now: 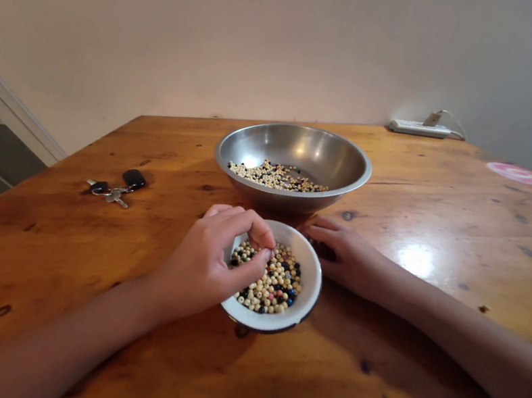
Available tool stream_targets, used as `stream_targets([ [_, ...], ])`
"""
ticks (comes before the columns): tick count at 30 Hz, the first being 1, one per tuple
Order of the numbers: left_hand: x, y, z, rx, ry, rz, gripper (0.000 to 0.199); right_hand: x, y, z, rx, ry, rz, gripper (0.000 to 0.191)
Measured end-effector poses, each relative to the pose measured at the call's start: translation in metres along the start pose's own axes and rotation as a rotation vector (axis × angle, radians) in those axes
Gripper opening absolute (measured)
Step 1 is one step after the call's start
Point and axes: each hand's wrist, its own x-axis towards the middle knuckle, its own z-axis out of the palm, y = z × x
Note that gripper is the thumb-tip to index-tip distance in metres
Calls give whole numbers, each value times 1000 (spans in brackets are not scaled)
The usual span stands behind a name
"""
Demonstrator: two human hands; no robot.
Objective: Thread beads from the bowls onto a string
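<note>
Round beads (271, 284), mostly cream with some dark blue and pink, lie in a small white enamel bowl (313, 283) on the table (374, 345). The left grip (206, 260) is pinched closed among the beads; whether it holds any is hidden. The right grip (345, 258) rests loosely open beside the bowl's rim, holding nothing visible. A steel bowl (352, 180) containing more beads (277, 176) stands just behind. Risk: a knock from either grip could tip the small bowl, and spilled beads could roll across the smooth table and over its edge.
</note>
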Motion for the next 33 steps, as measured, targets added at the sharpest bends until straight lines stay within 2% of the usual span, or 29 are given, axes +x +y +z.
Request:
stream_targets([
  [3,0,1,0,1,-6,-2,4,1,1,0,-27,23,-26,16],
  [5,0,2,0,-3,-8,3,4,1,0,-3,9,72,29,13],
  [7,0,2,0,-10,-12,5,4,1,-3,-7,170,140,129,12],
  [10,0,2,0,-29,-19,-23,3,0,-10,-13,556,241,227,14],
  [12,-1,1,0,-43,-30,-68,6,-1,-16,-14,748,277,233,16],
  [16,-1,0,2,-68,-43,-103,10,-1,-27,-9,934,224,189,15],
  [23,-2,2,2,-136,-32,-121,12,-4,-40,0,911,217,106,14],
  [33,-4,0,4,-156,-3,-126,13,-6,-37,1,912,193,98,13],
])
